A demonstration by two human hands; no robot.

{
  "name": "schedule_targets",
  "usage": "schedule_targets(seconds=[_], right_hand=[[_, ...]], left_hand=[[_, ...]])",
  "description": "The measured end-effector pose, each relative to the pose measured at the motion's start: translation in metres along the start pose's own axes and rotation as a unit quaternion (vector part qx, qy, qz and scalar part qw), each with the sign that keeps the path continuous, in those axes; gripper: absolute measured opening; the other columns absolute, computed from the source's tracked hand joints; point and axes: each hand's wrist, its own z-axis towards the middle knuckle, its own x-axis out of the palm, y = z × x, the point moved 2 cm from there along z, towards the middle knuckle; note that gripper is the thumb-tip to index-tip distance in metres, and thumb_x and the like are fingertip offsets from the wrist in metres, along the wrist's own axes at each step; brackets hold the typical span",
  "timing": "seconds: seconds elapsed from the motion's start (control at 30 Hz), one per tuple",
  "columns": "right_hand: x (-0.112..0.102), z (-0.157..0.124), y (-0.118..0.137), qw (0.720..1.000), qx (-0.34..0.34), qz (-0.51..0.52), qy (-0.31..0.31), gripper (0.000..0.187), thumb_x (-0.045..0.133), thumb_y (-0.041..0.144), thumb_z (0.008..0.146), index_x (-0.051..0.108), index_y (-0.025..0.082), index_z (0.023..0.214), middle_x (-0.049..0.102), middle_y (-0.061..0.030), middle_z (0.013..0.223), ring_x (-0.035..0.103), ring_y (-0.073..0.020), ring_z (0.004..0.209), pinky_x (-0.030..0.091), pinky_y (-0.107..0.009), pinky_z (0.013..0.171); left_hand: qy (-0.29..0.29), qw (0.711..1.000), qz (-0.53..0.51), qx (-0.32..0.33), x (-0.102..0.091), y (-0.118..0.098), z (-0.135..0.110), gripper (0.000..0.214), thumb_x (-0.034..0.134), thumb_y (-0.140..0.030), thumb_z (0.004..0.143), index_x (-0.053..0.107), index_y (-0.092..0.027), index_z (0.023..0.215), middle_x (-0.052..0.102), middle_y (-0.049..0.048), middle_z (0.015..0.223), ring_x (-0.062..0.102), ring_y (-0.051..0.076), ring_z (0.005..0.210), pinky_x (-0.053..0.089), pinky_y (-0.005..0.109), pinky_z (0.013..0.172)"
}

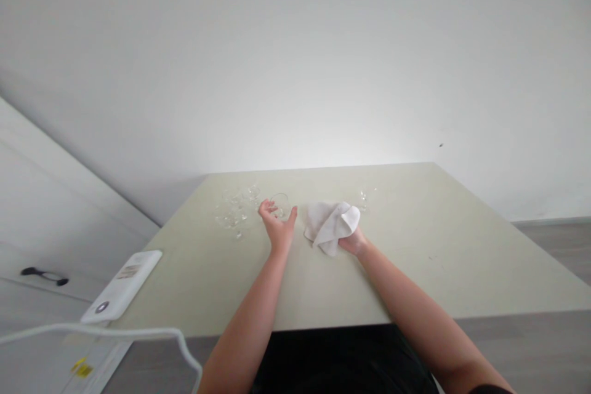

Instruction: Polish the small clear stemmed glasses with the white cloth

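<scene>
My left hand [278, 228] is over the left middle of the table, its thumb and fingers spread around a clear glass [279, 199]. The fingers are close at the left side of this glass, and the thumb stands apart on the right; whether they touch it is hard to see. A crumpled white cloth [329, 225] is in my right hand [353, 241], draped over the fingers and hiding most of them. Several clear stemmed glasses [237, 206] stand close together to the left of my left hand. Another clear glass [364, 199] is just behind my right hand.
The pale table [392, 283] reaches back to a white wall [314, 61]. At its left front corner lies a white flat box-like object [122, 286]. A white cable [138, 332] crosses the lower left, near a white cabinet with a black handle [45, 276].
</scene>
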Motion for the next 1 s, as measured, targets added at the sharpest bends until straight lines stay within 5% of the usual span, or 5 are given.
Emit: schedule_targets(seconds=[0.17,0.43,0.57,0.77,1.0], right_hand=[[0.002,0.000,0.002,0.996,0.017,0.078,-0.030,0.053,0.068,0.065,0.059,0.061,0.024,0.091,0.070,-0.0087,0.094,0.062,-0.0318,0.102,0.049,-0.044,0.086],[0.007,-0.001,0.003,0.996,-0.018,-0.079,-0.033,0.050,0.075,0.050,0.061,0.059,0.020,0.098,0.066,-0.0057,0.094,0.059,-0.0264,0.094,0.046,-0.040,0.088],[0.009,0.002,-0.006,0.975,-0.033,-0.182,-0.122,0.040,0.073,0.043,0.063,0.058,0.021,0.093,0.064,-0.0024,0.092,0.056,-0.0228,0.094,0.043,-0.038,0.092],[0.012,0.001,-0.015,0.993,0.028,0.012,-0.118,0.040,0.058,0.056,0.077,0.058,0.021,0.096,0.066,-0.0032,0.085,0.062,-0.0239,0.086,0.049,-0.037,0.079],[0.015,-0.011,0.006,0.940,-0.118,-0.320,-0.023,0.038,0.077,0.036,0.064,0.063,0.019,0.094,0.064,-0.0042,0.094,0.056,-0.0223,0.088,0.044,-0.039,0.087]], left_hand=[[0.152,0.986,0.055,-0.025,0.008,0.011,-0.001,0.038,0.055,-0.029,0.082,0.044,-0.020,0.118,0.062,0.0021,0.086,0.061,0.016,0.074,0.046,0.030,0.072],[0.312,0.856,0.293,0.288,0.012,-0.027,-0.026,0.029,0.052,-0.021,0.084,0.058,-0.023,0.112,0.064,0.0086,0.094,0.057,0.027,0.094,0.039,0.041,0.084],[0.313,0.844,0.311,0.305,0.017,-0.031,-0.032,0.017,0.050,-0.022,0.087,0.061,-0.023,0.099,0.063,0.0103,0.093,0.055,0.028,0.093,0.040,0.041,0.081],[0.281,0.860,0.261,0.335,0.020,-0.037,-0.037,0.025,0.040,-0.018,0.091,0.059,-0.019,0.107,0.063,0.0117,0.095,0.056,0.027,0.098,0.038,0.043,0.093],[0.406,0.815,0.356,0.210,0.017,-0.028,-0.032,0.012,0.051,-0.024,0.089,0.057,-0.021,0.098,0.063,0.0052,0.068,0.061,0.024,0.068,0.040,0.034,0.068]])
